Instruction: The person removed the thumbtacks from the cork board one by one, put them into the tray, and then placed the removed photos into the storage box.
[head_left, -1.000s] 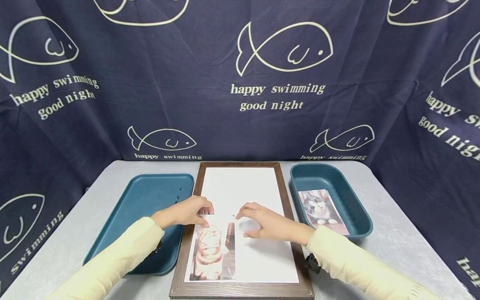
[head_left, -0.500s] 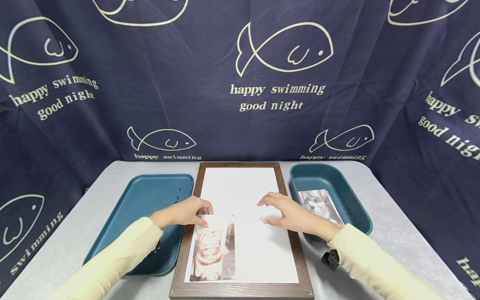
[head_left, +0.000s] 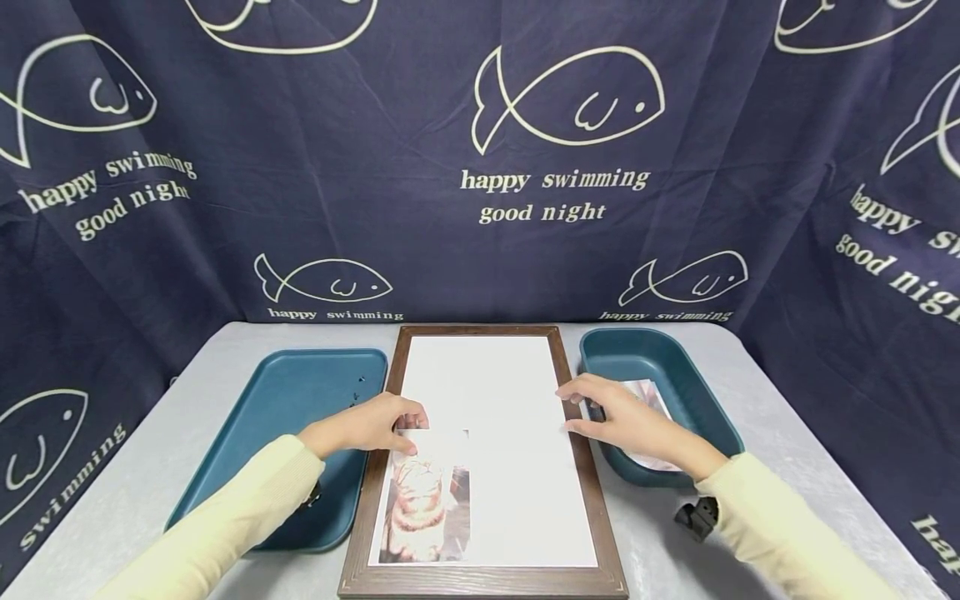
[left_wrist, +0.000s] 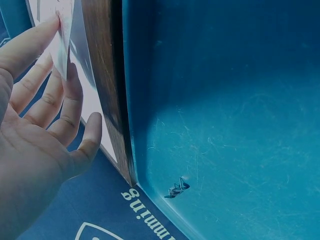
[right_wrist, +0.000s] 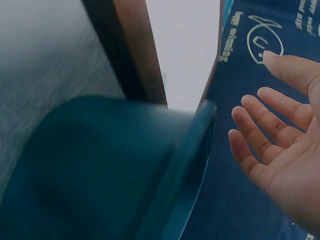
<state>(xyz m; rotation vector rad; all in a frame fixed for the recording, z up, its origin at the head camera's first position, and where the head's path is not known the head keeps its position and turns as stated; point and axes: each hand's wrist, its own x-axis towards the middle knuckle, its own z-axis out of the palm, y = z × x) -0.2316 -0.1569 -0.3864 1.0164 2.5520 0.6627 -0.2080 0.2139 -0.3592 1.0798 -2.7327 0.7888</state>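
My left hand (head_left: 378, 422) pinches the upper left corner of a cat photo (head_left: 420, 517) between thumb and fingers. The photo lies over the lower left of a white board (head_left: 532, 500) inside a brown wooden frame (head_left: 480, 581). In the left wrist view, the paper corner (left_wrist: 63, 45) stands up between the thumb and fingers. My right hand (head_left: 626, 421) holds nothing; its fingers are relaxed, over the frame's right side and the near part of a teal bin (head_left: 705, 408). Another photo (head_left: 643, 392) lies in that bin, partly hidden by the hand.
A shallow teal tray (head_left: 300, 375) stands left of the frame. Several small dark pieces lie in it, one (left_wrist: 177, 189) showing close up in the left wrist view. A dark blue fish-print curtain (head_left: 420, 125) hangs behind the grey table (head_left: 795, 467).
My right hand has moved right, from the photo's upper right corner to the teal bin's near side. The left hand has stayed at the photo's corner.
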